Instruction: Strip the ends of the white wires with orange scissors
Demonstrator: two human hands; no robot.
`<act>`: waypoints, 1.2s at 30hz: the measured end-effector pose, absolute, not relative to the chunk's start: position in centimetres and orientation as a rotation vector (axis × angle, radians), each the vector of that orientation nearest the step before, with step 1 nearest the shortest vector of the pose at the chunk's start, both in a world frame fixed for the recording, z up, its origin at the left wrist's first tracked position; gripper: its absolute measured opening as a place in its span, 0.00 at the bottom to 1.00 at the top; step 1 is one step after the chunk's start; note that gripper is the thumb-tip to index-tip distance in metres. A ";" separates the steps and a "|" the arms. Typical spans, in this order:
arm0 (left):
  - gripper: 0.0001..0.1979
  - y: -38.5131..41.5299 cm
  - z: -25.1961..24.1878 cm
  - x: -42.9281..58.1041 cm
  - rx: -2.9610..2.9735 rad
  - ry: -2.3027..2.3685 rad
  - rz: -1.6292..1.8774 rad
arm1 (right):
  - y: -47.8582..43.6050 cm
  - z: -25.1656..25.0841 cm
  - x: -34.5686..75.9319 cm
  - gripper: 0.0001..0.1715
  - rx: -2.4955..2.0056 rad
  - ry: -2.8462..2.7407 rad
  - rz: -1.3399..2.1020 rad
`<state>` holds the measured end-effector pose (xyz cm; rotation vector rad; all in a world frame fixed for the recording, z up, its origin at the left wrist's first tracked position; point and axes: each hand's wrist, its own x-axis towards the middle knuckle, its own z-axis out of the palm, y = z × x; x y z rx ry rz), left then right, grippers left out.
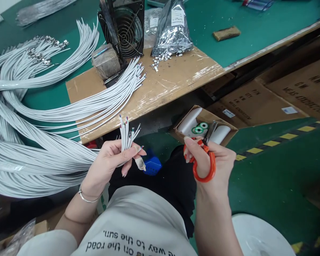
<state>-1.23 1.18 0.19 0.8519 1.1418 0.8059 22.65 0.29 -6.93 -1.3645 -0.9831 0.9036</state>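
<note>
My left hand point(117, 156) is closed round a bunch of white cables point(126, 133), whose cut ends with small coloured wires point up past the fingers. A scrap of pale tape point(140, 163) hangs by its fingertips. My right hand point(212, 158) grips orange-handled scissors point(204, 176), the thumb through one loop, the dark blades pointing up and away. The scissors are well apart from the cables. A large bundle of white cables point(42, 156) lies over the table to the left, and another bunch point(104, 106) rests with its ends on the cardboard.
On the green table point(202, 17) stand a black fan point(128, 32), a taped block point(106, 62) and a bag of small metal parts point(173, 32), some spilled on the cardboard sheet point(176, 78). Below are an open box point(230, 137) with tape rolls point(200, 128) and large cartons point(256, 99).
</note>
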 end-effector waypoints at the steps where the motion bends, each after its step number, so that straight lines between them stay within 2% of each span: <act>1: 0.14 1.2 0.2 -1.2 0.851 1.136 0.804 | 0.3 -6.8 22.7 0.29 -1.362 -0.986 0.905; 12: 0.14 1.0 0.3 -1.5 0.826 1.053 0.756 | 0.3 -6.3 22.4 0.29 -1.348 -0.968 0.978; 20: 0.07 0.9 -0.6 -1.3 0.970 1.117 0.935 | 0.5 -5.5 22.8 0.27 -1.332 -0.965 0.922; 23: 0.07 0.9 -0.6 -1.5 0.972 1.072 0.898 | 0.6 -4.8 22.7 0.26 -1.340 -0.947 0.863; 25: 0.07 0.9 -0.5 -1.7 0.936 1.029 0.849 | 0.7 -4.3 22.3 0.23 -1.346 -0.958 0.869; 30: 0.09 0.6 -0.4 -1.9 0.940 1.031 0.815 | 1.1 -2.8 19.9 0.07 -1.229 -1.056 1.017; 34: 0.11 0.3 -0.5 -2.0 0.966 1.035 0.801 | 1.9 -2.1 18.1 0.01 -1.116 -1.139 1.170; 36: 0.13 0.1 -0.6 -2.1 0.974 1.040 0.789 | 2.2 -2.1 17.6 0.06 -1.069 -1.135 1.259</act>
